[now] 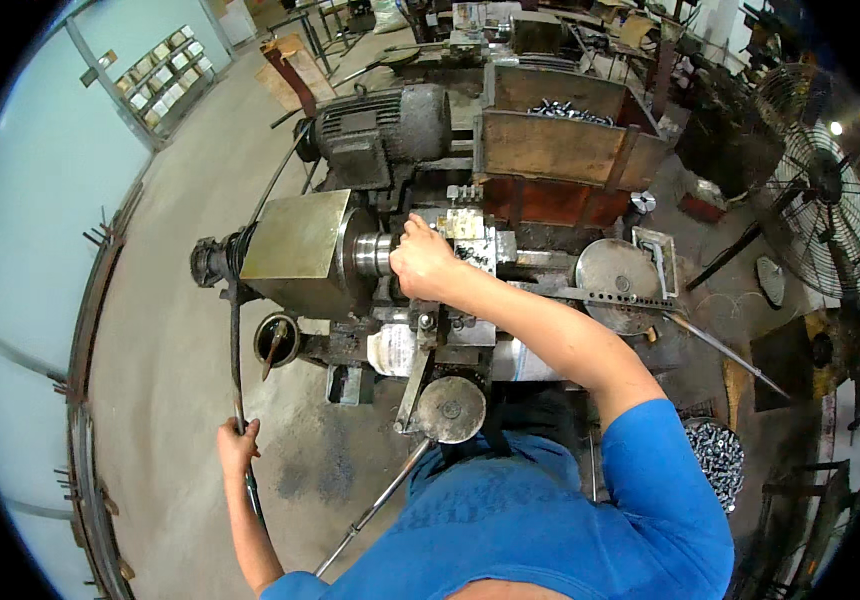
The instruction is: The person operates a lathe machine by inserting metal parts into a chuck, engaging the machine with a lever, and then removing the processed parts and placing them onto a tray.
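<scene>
A small lathe-like machine stands in front of me. My left hand (237, 447) is wrapped round a long dark lever rod (236, 370) that rises to the left end of the machine's headstock (295, 240). Against the shiny spindle nose (374, 254), my right hand (422, 262) is closed, with its fingers curled at the front of the chuck. Whatever it pinches is hidden by the hand itself. Just right of those fingers sits the tool slide (468, 240), grimy and metallic. Below it, a round metal disc (452, 410) is fixed to a lever arm.
An electric motor (380, 130) sits behind the headstock. Beyond it stands a metal bin (550, 145) with small metal parts. A bucket of similar parts (715, 465) is at lower right, a fan (820, 200) at far right. A pot with a brush (276, 340) hangs left.
</scene>
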Motion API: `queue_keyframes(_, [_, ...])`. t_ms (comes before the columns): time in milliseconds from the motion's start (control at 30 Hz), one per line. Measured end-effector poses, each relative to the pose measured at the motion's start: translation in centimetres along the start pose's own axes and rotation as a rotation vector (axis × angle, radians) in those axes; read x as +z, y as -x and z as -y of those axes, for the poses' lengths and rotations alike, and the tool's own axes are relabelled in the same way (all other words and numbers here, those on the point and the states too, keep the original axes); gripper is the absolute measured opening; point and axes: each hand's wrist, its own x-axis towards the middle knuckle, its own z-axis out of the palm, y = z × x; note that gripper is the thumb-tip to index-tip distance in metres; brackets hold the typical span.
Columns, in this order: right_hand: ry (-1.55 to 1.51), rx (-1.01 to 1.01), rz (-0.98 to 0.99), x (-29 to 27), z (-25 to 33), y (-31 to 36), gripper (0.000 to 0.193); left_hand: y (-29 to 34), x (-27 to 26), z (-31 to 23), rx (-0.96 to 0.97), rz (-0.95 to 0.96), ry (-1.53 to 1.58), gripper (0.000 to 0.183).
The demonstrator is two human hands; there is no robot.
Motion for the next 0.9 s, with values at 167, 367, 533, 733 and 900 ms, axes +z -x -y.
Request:
queue_keyframes(167, [-0.173, 0.068, -0.438, -6.6, -8.4, 4.3, 0.025, -4.1, 0.3, 0.4, 0.074, 0.158, 0.211, 0.022])
queue_keyframes(367, [-0.158, 0.442, -0.557, -9.7, -13.9, 9.9, 0.061, -6.1, 2.3, -0.8, 0.074, 0.162, 0.385, 0.02])
queue_keyframes(533, [-0.432, 0.466, -0.671, -7.0, -12.9, 20.3, 0.045, -5.5, 0.8, 2.9, 0.079, 0.19, 0.441, 0.026])
queue_keyframes(733, [-0.255, 1.402, -0.299, -2.1, -12.9, 45.7, 0.033, -8.2, 1.2, 3.9, -0.013, 0.153, 0.289, 0.032])
queue_keyframes(900, [-0.181, 1.642, 0.235, 7.5, -8.0, 60.4, 0.02, -12.0, 1.8, 6.4, -0.048, 0.262, 0.405, 0.032])
